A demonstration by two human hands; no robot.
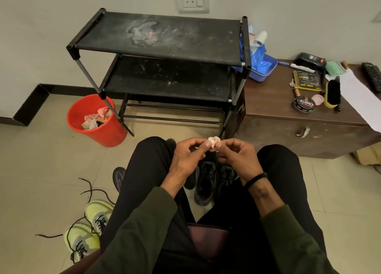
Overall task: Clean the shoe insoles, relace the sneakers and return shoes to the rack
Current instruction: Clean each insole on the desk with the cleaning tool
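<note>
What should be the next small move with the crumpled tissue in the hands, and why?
Probably drop it in the red bucket: both the left hand and right hand pinch the crumpled tissue, and the bucket already holds similar wads.

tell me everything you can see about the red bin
The red bin is a round plastic bucket, glossy orange-red, tapering toward its base. It stands on the tiled floor, looking slightly tilted in this wide view, at the rack's front left corner; one rack leg crosses in front of its rim. It is open-topped and partly filled with crumpled pinkish and white wipes, plus something dark. Neither hand touches it.
</note>
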